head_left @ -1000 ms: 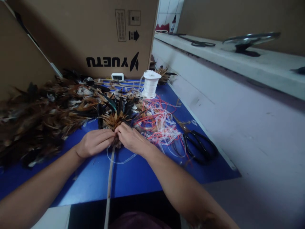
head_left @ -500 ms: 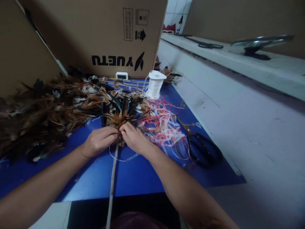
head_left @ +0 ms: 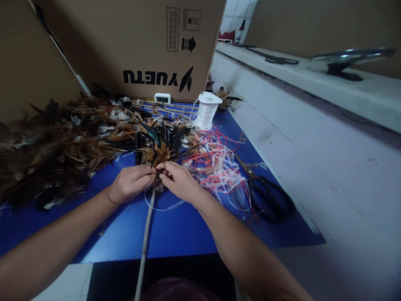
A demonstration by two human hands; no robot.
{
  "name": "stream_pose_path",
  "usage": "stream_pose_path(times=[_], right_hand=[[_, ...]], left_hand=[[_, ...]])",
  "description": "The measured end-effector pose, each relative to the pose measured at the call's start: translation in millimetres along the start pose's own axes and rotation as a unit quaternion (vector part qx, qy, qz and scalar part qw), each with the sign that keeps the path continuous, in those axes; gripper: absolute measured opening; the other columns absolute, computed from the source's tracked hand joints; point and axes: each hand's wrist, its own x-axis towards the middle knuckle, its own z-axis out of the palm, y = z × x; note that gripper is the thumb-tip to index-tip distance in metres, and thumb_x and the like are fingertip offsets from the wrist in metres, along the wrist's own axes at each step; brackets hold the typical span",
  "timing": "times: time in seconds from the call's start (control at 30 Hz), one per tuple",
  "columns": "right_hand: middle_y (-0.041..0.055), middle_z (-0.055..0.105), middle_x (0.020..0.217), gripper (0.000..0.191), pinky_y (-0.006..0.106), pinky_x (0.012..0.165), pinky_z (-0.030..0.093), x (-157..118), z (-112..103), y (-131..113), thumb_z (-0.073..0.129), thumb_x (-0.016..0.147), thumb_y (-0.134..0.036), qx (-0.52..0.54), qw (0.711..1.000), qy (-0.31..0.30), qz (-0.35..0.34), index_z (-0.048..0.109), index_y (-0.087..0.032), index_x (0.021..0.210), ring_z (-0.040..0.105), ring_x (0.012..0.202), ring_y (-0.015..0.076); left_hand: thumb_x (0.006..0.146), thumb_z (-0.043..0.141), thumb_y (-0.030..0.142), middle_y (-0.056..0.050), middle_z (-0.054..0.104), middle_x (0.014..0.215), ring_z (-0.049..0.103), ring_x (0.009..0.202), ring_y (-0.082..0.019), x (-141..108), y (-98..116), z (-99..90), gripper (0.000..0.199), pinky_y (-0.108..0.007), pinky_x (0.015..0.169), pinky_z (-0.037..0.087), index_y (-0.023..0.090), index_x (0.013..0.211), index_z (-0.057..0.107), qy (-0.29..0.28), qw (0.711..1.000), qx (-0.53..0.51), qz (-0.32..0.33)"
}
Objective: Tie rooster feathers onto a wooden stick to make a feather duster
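A feather duster (head_left: 158, 154) lies on the blue tabletop, its brown and black feathers fanned away from me. Its thin wooden stick (head_left: 146, 236) runs toward my body past the table edge. My left hand (head_left: 132, 183) is closed, fingertips pinching the base of the feathers from the left. From the right, my right hand (head_left: 179, 179) grips the same spot with bent thumb and forefinger. A clear plastic strip (head_left: 167, 209) loops below the hands across the stick; its ends are hidden near my fingers.
A large feather pile (head_left: 72, 142) covers the left. At right are tangled red and white strings (head_left: 221, 167), black-handled scissors (head_left: 271, 198) and a white spool (head_left: 206, 110). Behind stand a small white digital meter (head_left: 162, 98) and a cardboard box (head_left: 140, 37). A wall ledge (head_left: 297, 71) runs along the right.
My right thumb has shifted slightly down, away from the forefinger, at the feather base. My left hand keeps its pinch. The whole view has shifted a little.
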Motion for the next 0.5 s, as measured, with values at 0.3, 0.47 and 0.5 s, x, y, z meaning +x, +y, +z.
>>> stream_pose_path(times=[0.3,0.47,0.5], right_hand=[[0.0,0.062,0.078,0.009,0.023,0.067,0.045,3,9,9,0.058,0.08,-0.02,0.071,0.995,0.028,0.059,0.062,-0.017,0.088,0.058,0.07,0.0099],[-0.0001,0.064,0.076,0.008,0.023,0.067,0.046,5,9,11,0.062,0.077,-0.02,0.079,0.992,0.036,0.088,0.064,-0.017,0.084,0.06,0.07,0.0109],[0.0,0.065,0.076,0.008,0.024,0.067,0.046,5,9,10,0.063,0.076,-0.02,0.077,0.992,0.038,0.089,0.064,-0.017,0.084,0.06,0.07,0.0111]], left_hand=[[0.079,0.062,0.014,-0.005,0.067,0.084,0.064,0.078,-0.013,1,2,9.3,0.009,-0.023,0.071,0.051,0.018,0.087,0.059,0.02,0.996,-0.032,-0.075],[0.08,0.061,0.016,-0.002,0.067,0.078,0.064,0.072,-0.012,8,6,6.9,0.004,-0.022,0.069,0.051,0.018,0.083,0.059,0.031,0.992,-0.042,-0.115],[0.08,0.06,0.017,-0.002,0.067,0.078,0.064,0.072,-0.011,9,7,6.4,0.003,-0.021,0.068,0.051,0.018,0.083,0.059,0.03,0.99,-0.047,-0.131]])
